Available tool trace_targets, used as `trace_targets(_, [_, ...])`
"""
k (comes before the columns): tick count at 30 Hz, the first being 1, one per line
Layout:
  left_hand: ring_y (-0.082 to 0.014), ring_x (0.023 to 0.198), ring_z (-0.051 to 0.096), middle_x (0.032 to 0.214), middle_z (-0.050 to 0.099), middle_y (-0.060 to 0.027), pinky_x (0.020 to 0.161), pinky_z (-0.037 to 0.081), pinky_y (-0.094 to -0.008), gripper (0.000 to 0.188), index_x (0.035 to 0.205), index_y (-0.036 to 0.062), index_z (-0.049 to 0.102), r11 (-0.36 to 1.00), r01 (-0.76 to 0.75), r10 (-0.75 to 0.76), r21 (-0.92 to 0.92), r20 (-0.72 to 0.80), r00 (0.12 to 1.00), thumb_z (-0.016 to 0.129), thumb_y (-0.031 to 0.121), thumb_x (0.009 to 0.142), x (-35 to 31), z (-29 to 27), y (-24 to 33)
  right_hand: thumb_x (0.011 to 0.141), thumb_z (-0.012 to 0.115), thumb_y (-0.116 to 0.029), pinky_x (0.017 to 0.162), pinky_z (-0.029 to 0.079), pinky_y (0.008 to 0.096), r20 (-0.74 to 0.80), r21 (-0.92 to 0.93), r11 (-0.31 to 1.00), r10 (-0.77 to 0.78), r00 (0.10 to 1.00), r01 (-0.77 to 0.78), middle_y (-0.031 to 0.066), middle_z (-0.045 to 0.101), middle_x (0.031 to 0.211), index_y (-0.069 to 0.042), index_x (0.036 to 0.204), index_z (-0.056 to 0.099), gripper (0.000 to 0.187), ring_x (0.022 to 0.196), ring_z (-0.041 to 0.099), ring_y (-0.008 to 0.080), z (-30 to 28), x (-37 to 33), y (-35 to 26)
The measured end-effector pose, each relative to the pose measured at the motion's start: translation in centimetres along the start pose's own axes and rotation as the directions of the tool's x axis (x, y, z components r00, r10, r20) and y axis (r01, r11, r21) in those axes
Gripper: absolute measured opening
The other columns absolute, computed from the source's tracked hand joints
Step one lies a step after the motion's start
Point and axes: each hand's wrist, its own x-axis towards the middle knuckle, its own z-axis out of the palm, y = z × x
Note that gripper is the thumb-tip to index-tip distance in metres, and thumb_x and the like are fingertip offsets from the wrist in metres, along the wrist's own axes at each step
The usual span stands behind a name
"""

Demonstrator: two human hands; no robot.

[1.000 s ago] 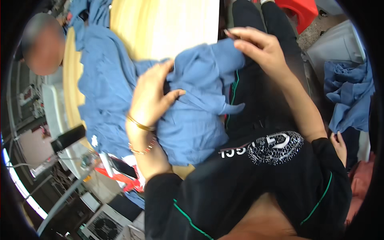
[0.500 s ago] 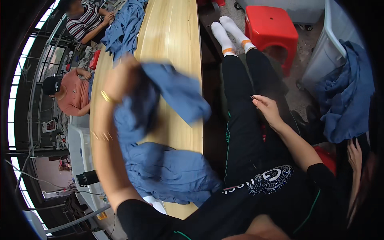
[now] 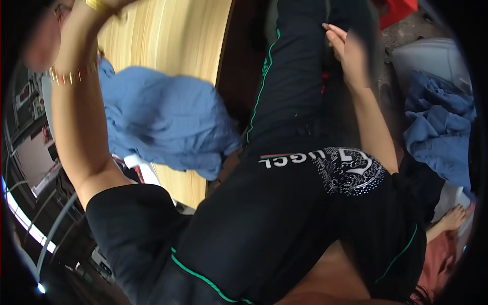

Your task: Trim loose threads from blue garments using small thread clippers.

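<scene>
My left hand is cut off by the top edge, beyond the gold bangle on its wrist, so its fingers and anything in them are hidden. Below it, beside my left forearm, a heap of blue fabric garments lies crumpled on the wooden table. Over my dark trouser legs hovers my right hand, its thumb and fingertips pressed together. A tiny dark tip shows at the pinch, too small and blurred to name.
At the right, blue cloth hangs over a grey plastic bin. Another person's hand shows at lower right. A red stool is at the top. White papers lie beside the heap.
The view has shifted, and table and heap appear higher. My left hand, earlier with a blue garment swinging from it, has gone to the top edge; that garment is out of sight. My right hand stays pinched.
</scene>
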Motion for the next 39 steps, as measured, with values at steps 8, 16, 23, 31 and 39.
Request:
trace_targets(8, [-0.0303,0.112,0.061,0.117,0.064,-0.0171,0.1,0.046,-0.0376,0.05,0.124,0.0027,0.063,0.607,0.28,-0.169,-0.743,0.224,0.96,0.076,0.029,0.084,-16.9,7.2,6.7,0.094,0.068,-0.02,0.054,0.028,0.0163,0.195,0.002,1.0,0.022,0.98,-0.023,-0.0059,0.061,0.083,-0.005,0.125,0.067,0.034,0.061,0.04,-0.0012,-0.3,-0.8,1.8])
trace_targets(16, [-0.0305,0.061,0.056,0.065,0.058,-0.0103,0.064,0.044,-0.0372,0.027,0.07,0.004,0.061,0.812,0.21,-0.345,-0.545,-0.157,0.925,0.075,0.024,0.082,-19.6,12.6,9.7,0.094,0.067,-0.018,0.053,0.025,0.0164,0.298,-0.015,1.0,0.004,0.955,0.001,-0.0067,0.061,0.085,-0.004,0.126,0.065,0.036,0.062,0.038,-0.002,-0.5,-1.1,1.3])
trace_targets(23, [-0.0251,0.095,0.069,0.102,0.071,-0.0186,0.09,0.054,-0.0367,0.034,0.109,-0.0081,0.068,0.586,0.092,-0.801,-0.805,-0.559,0.213,0.049,0.018,0.099,-21.4,3.7,-2.5,0.093,0.067,-0.011,0.065,0.038,0.0128,0.275,0.068,0.998,-0.031,0.961,0.013,0.0,0.069,0.106,0.0,0.126,0.064,0.034,0.08,0.056,-0.001,-0.3,-1.1,1.2])
trace_targets(31, [-0.0218,0.111,0.058,0.113,0.064,-0.0093,0.101,0.043,-0.0342,0.024,0.106,0.0038,0.071,0.638,0.27,-0.586,-0.721,-0.227,0.778,0.073,0.004,0.083,-16.1,5.0,4.3,0.094,0.063,-0.001,0.099,0.047,0.0271,0.272,0.145,0.989,-0.001,0.962,-0.04,0.0122,0.066,0.123,0.006,0.125,0.061,0.032,0.11,0.062,0.0145,-1.7,-0.5,1.9])
trace_targets(39, [-0.029,0.117,0.057,0.123,0.06,-0.0157,0.101,0.044,-0.0377,0.035,0.117,0.004,0.066,0.788,0.237,-0.451,-0.568,-0.271,0.85,0.075,0.012,0.084,-12.2,7.7,5.6,0.09,0.069,-0.005,0.088,0.049,0.0216,0.236,0.208,0.977,0.002,0.972,-0.052,0.0048,0.07,0.105,0.004,0.12,0.065,0.031,0.095,0.063,0.0074,-0.9,-0.6,1.5])
